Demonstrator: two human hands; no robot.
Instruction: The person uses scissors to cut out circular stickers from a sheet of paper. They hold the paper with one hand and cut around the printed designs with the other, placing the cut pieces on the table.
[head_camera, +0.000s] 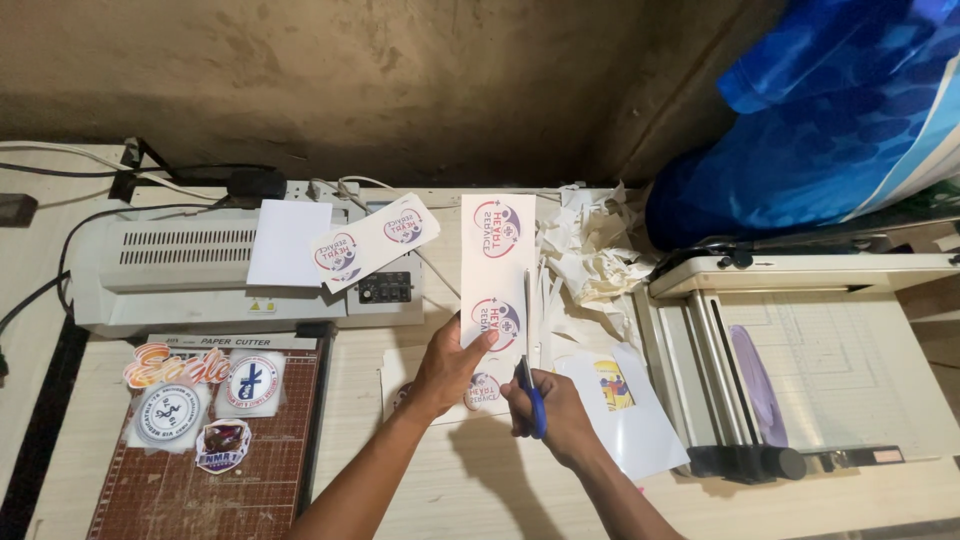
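Two bare hands at work over a pale wooden tabletop, seen from above. Left hand pinching the lower edge of a tall white sticker strip, thumb on top, fingers beneath, strip standing away toward twelve o'clock. Printed on the strip: round red-and-blue badge designs, one above another. Right hand closed around blue-handled scissors, blades running up the strip's right edge at one o'clock from the hand; whether blades are parted or closed cannot be told.

Step in hand, by judgement: trimming a thin margin off the strip's right side, cut only begun near the bottom. Next move calls for steady tension from the pinching hand and a straight run of the blades toward twelve o'clock, clear of the printed circles.

At ten o'clock, a grey laminator with a blank white sheet and a second printed sticker piece resting on it. At eight o'clock, a paper cutter board carrying several cut-out stickers. At one o'clock, a heap of white paper offcuts. At three o'clock, a white machine with a roller, beside a blue glossy roll.
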